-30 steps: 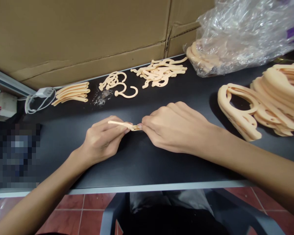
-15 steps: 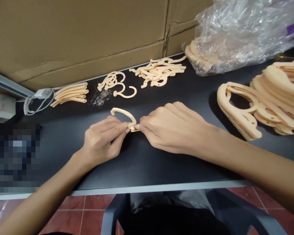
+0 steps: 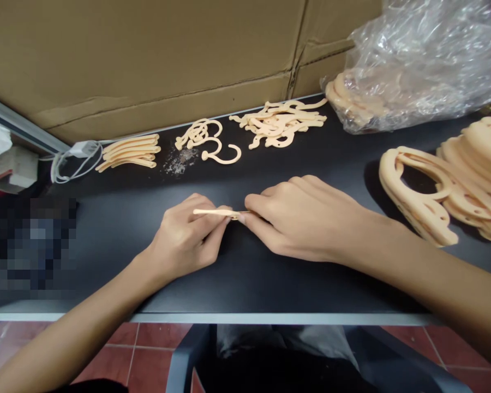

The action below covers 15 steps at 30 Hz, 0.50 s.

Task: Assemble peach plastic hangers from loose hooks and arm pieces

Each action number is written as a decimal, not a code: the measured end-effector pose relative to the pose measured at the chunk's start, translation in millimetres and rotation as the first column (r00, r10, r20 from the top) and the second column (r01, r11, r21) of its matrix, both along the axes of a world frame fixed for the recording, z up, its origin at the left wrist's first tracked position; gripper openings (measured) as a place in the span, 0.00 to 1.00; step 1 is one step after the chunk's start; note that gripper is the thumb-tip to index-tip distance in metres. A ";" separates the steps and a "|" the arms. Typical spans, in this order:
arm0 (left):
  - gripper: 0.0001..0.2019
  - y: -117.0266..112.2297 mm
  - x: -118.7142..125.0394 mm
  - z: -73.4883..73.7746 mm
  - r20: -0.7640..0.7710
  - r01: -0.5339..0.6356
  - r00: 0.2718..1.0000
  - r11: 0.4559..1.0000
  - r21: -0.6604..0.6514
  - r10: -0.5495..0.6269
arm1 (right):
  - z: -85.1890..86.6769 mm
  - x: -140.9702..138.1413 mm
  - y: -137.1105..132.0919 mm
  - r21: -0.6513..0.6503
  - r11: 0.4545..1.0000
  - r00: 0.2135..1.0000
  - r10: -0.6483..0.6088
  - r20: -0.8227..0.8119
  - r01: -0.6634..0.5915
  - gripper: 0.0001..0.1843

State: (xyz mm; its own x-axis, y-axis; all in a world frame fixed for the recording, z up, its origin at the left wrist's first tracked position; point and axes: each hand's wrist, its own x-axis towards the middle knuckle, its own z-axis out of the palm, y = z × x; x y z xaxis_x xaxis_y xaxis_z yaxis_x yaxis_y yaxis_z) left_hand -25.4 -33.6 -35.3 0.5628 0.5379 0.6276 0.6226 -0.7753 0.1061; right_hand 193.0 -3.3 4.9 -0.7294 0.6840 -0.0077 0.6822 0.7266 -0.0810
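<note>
My left hand [image 3: 188,237] and my right hand [image 3: 306,218] meet at the middle of the black table [image 3: 245,284]. Both pinch one small peach plastic hook piece [image 3: 215,212], seen edge-on as a thin strip. The left fingers grip its hook end. Its other end is pinched by the right fingertips. Both hands rest on the tabletop with fingers closed.
Loose hooks [image 3: 225,155], a heap of small peach parts [image 3: 282,123] and a bundle of curved strips [image 3: 129,153] lie at the back. Stacked peach hanger frames [image 3: 442,191] sit right, beside a plastic bag [image 3: 413,60]. A cardboard box [image 3: 167,60] forms the back wall; a white cable [image 3: 73,161] lies left.
The hook piece stood up showing its curve half a second ago; it is now turned flat and edge-on again. The camera view has shifted slightly, moving everything right.
</note>
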 end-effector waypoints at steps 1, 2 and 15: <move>0.06 0.2 -0.5 -0.8 0.001 -0.003 1.000 1.000 0.003 0.003 | 0.1 0.3 0.3 -0.003 1.000 1.000 0.006 -0.001 -0.006 0.18; 0.06 0.4 -1.0 -1.4 -0.002 -0.009 1.000 1.000 0.008 0.009 | 0.0 0.7 0.5 -0.007 1.000 1.000 0.009 0.002 -0.009 0.17; 0.03 3.2 -1.9 3.6 0.071 0.035 0.997 0.994 -0.103 -0.028 | 1.5 2.3 1.4 -0.016 0.997 0.996 0.079 0.042 -0.078 0.20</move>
